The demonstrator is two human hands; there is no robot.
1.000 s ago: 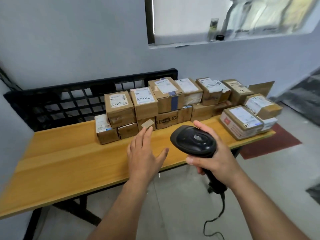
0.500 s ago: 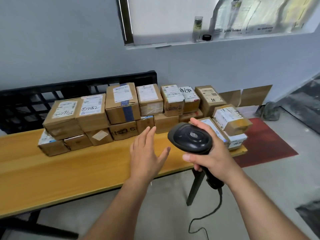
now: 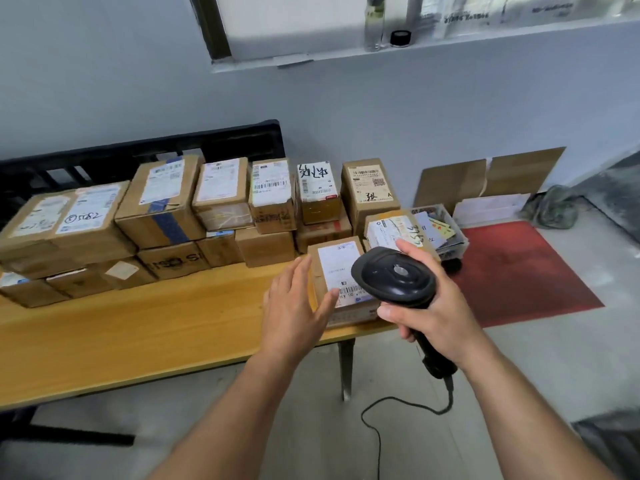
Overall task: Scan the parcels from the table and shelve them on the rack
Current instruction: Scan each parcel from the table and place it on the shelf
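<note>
Several cardboard parcels (image 3: 159,206) with white labels stand stacked along the back of a wooden table (image 3: 138,334). One labelled parcel (image 3: 334,268) lies at the table's right end, nearest me. My left hand (image 3: 292,310) hovers with fingers spread just left of that parcel, thumb over its label. My right hand (image 3: 429,306) grips the handle of a black barcode scanner (image 3: 394,277), whose head sits over the parcel's right side. Its cable hangs down to the floor.
A black slatted rack (image 3: 242,140) stands behind the table against the wall. Flat cardboard sheets (image 3: 485,178) lean on the wall at right, beside a clear bin (image 3: 446,223) of cards. A red mat (image 3: 526,268) covers the floor there. A bottle (image 3: 375,22) stands on the window ledge.
The view has swung right along the table. Both hands now sit over the parcel at the table's right end, with the scanner still held in my right hand.
</note>
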